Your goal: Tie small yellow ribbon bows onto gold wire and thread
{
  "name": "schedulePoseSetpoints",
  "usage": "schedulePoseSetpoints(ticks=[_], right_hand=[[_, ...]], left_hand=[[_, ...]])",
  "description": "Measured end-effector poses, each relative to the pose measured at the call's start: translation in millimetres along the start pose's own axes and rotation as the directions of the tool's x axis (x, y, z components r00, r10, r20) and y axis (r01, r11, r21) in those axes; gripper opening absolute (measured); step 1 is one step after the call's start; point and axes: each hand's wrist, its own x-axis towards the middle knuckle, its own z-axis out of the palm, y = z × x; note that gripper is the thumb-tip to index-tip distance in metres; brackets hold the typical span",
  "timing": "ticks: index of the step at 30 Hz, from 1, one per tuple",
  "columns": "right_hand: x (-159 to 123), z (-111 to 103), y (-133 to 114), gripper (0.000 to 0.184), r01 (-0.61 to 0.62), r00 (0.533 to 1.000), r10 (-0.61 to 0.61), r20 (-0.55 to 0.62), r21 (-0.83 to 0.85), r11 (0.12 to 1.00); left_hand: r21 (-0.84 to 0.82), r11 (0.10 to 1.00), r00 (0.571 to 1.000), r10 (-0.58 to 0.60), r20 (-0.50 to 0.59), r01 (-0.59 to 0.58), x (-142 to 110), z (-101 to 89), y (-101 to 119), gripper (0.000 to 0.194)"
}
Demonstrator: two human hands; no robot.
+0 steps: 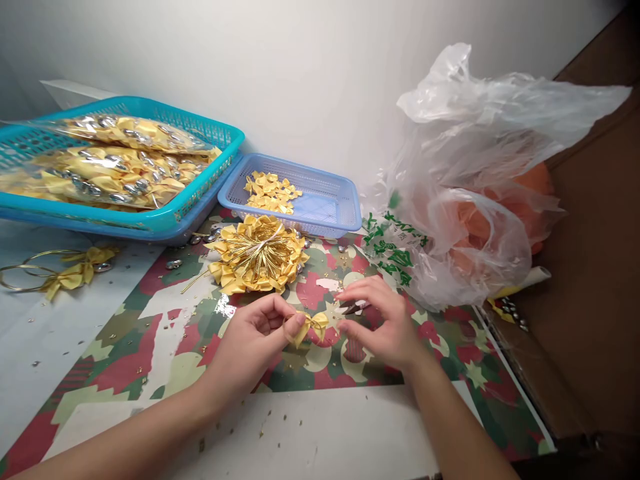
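A small yellow satin ribbon bow is pinched between the thumb and forefinger of my left hand. Just right of the bow, my right hand has its thumb and fingers apart, not touching the bow. A dark pointed tool tip shows between that thumb and the fingers; whether it lies on the table or rests against the palm cannot be made out. Beyond my left hand lies a round bundle of yellow bows, gold tie strands inward and bound at the middle with a pale band.
A blue basket holds loose bows. At left, a turquoise basket carries clear bags of bows with silver pieces. Gold rings with bows lie left. A crumpled plastic bag stands right. Gold scraps dot the patterned table cover.
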Motion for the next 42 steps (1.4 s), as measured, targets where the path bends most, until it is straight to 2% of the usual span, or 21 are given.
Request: schedulePoseSetpoints(ticks=[3, 5, 8, 10, 14, 17, 19, 21, 23, 27, 34, 42], right_hand=[[2, -26, 19, 0.023, -0.116, 0.976, 0.15, 0.155, -0.205, 0.972], [1, -35, 31, 0.021, -0.162, 0.954, 0.226, 0.2, -0.291, 0.943], [-1, -35, 40, 0.011, -0.179, 0.942, 0.259, 0.215, -0.331, 0.926], [-1, -32, 41, 0.009, -0.176, 0.942, 0.261, 0.21, -0.352, 0.919], [2, -25, 39, 0.008, -0.209, 0.934, 0.305, 0.187, -0.406, 0.89], [1, -24, 35, 0.013, -0.27, 0.934, 0.33, 0.14, -0.334, 0.903], [-1, -23, 28, 0.01, -0.337, 0.932, 0.353, 0.085, -0.164, 0.927], [-4, -23, 17, 0.009, -0.365, 0.928, 0.362, 0.083, 0.015, 0.931], [-6, -21, 5, 0.014, -0.33, 0.935, 0.312, 0.17, 0.088, 0.94], [-3, -17, -12, 0.025, -0.219, 0.932, 0.206, 0.297, 0.011, 0.976], [-1, -14, -15, 0.023, -0.135, 0.956, 0.167, 0.241, -0.145, 0.98], [-2, -12, -16, 0.018, -0.113, 0.96, 0.159, 0.23, -0.199, 0.973]], left_hand=[[0.004, 0.999, 0.999, 0.035, -0.032, -0.035, 1, -1.4, -1, 0.025], [-0.004, 0.997, 0.996, 0.07, -0.05, -0.071, 2, -1.8, -1, 0.017], [0.011, 0.988, 0.988, 0.151, -0.021, -0.151, 2, -1.6, 0, 0.007], [0.044, 0.982, 0.983, 0.186, 0.004, -0.186, 2, -1.1, 1, 0.008], [0.077, 0.983, 0.986, 0.165, 0.03, -0.167, 0, -0.6, 1, 0.009], [0.096, 0.982, 0.987, 0.162, 0.014, -0.163, -2, -0.7, -1, 0.007], [0.13, 0.972, 0.981, 0.196, -0.007, -0.194, -2, -1.2, -3, 0.006], [0.179, 0.953, 0.968, 0.25, -0.018, -0.243, -2, -2.2, -4, 0.004], [0.238, 0.924, 0.95, 0.311, -0.02, -0.298, -2, -3.6, -5, 0.003], [0.318, 0.855, 0.904, 0.428, 0.011, -0.409, -2, -7.0, -9, 0.006], [0.374, 0.753, 0.826, 0.559, 0.072, -0.542, 0, -9.6, -13, 0.012], [0.379, 0.742, 0.817, 0.573, 0.068, -0.552, -1, -9.2, -11, 0.015]])
